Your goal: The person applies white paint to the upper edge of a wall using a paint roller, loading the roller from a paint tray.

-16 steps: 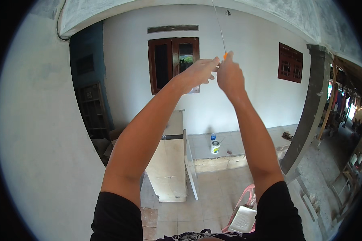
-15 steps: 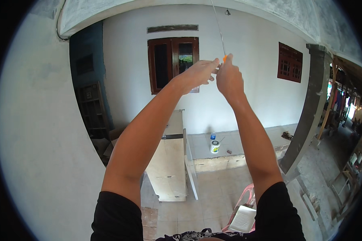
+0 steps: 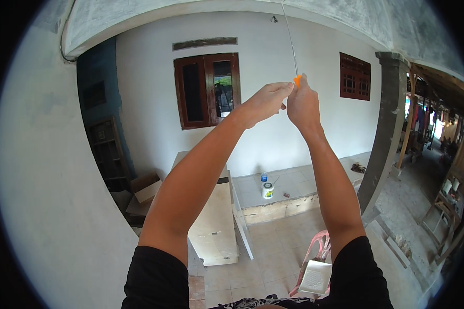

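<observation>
Both my arms reach up in front of me. A thin grey cable (image 3: 292, 44) hangs down from the ceiling to my hands. My right hand (image 3: 302, 105) is closed around a small orange piece (image 3: 297, 80) at the cable's lower end. My left hand (image 3: 265, 102) pinches the same spot from the left, fingertips touching the right hand. What the fingers enclose is mostly hidden.
Below stand a pale wooden cabinet (image 3: 211, 216) and a raised tiled ledge (image 3: 294, 188) with a white paint bucket (image 3: 267, 190) and a small bottle. A pink plastic chair (image 3: 319, 247) holds a white tray (image 3: 315, 276). A grey pillar (image 3: 384, 139) rises at right.
Both hands have stayed at the cable's end, shifting only slightly; the grip looks the same.
</observation>
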